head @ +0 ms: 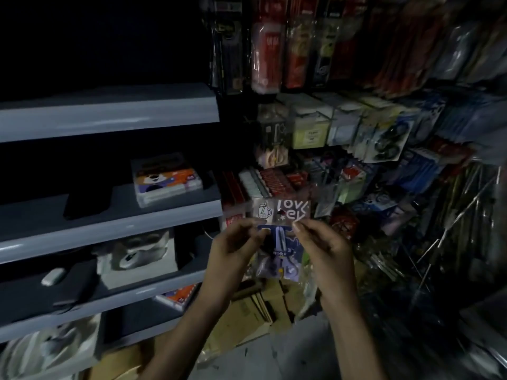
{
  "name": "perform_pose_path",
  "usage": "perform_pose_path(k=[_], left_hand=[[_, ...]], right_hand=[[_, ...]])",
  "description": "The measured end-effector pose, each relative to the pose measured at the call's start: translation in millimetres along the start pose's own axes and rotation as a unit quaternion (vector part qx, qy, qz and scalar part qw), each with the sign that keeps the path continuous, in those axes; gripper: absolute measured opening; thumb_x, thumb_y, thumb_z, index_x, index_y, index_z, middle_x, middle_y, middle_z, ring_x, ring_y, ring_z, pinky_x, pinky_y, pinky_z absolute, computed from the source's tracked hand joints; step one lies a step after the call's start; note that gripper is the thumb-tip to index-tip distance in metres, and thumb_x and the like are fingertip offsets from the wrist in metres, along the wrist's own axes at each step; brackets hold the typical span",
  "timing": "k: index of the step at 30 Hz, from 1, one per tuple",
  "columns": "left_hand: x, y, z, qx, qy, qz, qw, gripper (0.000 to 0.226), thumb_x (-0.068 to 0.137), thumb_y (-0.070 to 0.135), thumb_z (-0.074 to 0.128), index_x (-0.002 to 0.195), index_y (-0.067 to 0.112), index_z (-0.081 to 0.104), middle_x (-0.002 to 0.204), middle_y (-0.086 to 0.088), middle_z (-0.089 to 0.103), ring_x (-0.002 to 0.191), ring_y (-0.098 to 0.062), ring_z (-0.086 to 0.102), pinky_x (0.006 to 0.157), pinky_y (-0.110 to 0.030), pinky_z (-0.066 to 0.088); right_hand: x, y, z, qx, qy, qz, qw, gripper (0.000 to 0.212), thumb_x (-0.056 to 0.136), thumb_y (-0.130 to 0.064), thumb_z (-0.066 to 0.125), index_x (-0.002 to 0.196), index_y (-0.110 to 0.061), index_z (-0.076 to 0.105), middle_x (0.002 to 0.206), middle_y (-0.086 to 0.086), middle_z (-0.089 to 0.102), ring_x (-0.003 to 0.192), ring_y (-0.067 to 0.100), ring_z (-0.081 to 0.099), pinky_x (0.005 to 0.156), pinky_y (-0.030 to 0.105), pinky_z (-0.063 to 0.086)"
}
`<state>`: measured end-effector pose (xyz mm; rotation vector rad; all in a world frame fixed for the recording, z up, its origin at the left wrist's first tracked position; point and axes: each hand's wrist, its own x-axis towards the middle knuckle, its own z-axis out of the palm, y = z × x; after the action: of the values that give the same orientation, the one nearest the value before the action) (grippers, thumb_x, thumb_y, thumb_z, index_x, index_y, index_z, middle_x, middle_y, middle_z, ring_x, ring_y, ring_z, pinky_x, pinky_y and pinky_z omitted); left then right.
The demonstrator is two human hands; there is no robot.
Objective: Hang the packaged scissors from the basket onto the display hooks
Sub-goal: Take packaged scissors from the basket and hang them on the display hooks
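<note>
Grey shelving (109, 116): fills left half, dim light
Hanging display (356, 119) of packaged goods: right of shelving
Cardboard boxes (260, 305): floor, beside shelving's lower right end
Left hand (236, 248), right hand (321, 250): just right of shelving, thumb and fingertips of each pinching scissors pack (279, 242) near top
Scissors pack: upright, off shelving's right end, before display

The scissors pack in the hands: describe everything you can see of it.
The scissors pack is a clear, glossy plastic sleeve held upright, facing the camera, in front of the crowded display rack. Its pale header card shows a mug drawing, white lettering and a small dark hang hole. Below, on a blue backing, pale purple scissors point blades up, handles down. The left hand pinches its left edge, the right hand its right edge.
</note>
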<state>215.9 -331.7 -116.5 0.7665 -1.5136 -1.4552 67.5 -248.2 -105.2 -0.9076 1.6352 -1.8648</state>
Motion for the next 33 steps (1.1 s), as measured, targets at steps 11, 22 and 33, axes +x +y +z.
perform_pose_path(k=[11, 22, 33], left_hand=[[110.9, 3.5, 37.4, -0.035, 0.068, 0.036, 0.996, 0.011, 0.097, 0.013, 0.07, 0.101, 0.006, 0.077, 0.093, -0.008, 0.079, 0.089, -0.024, 0.077, 0.075, -0.029, 0.059], [167.4, 10.9, 71.2, 0.002, 0.11, 0.053, 0.993, 0.015, 0.098, 0.02, 0.07, 0.111, 0.022, 0.076, 0.104, 0.0, 0.078, 0.102, -0.018, 0.074, 0.089, -0.033, 0.061], [205.2, 21.8, 117.7, 0.088, 0.169, 0.075, 0.979, 0.023, 0.098, 0.026, 0.073, 0.121, 0.024, 0.072, 0.108, 0.003, 0.077, 0.102, -0.013, 0.074, 0.09, -0.04, 0.062]], right_hand=[[110.3, -3.8, 4.9, -0.014, 0.04, -0.032, 0.999, 0.008, 0.095, -0.022, 0.074, 0.095, -0.029, 0.077, 0.091, -0.011, 0.079, 0.09, 0.004, 0.074, 0.074, 0.018, 0.057], [195.2, 12.2, -28.1, 0.003, 0.041, -0.035, 0.999, 0.008, 0.093, -0.02, 0.074, 0.094, -0.027, 0.076, 0.087, -0.016, 0.078, 0.086, -0.001, 0.073, 0.071, 0.014, 0.057], [265.4, 30.4, -46.1, -0.003, -0.041, -0.029, 0.999, 0.007, 0.092, -0.024, 0.077, 0.095, -0.03, 0.077, 0.09, -0.016, 0.078, 0.09, -0.001, 0.072, 0.074, 0.014, 0.055]])
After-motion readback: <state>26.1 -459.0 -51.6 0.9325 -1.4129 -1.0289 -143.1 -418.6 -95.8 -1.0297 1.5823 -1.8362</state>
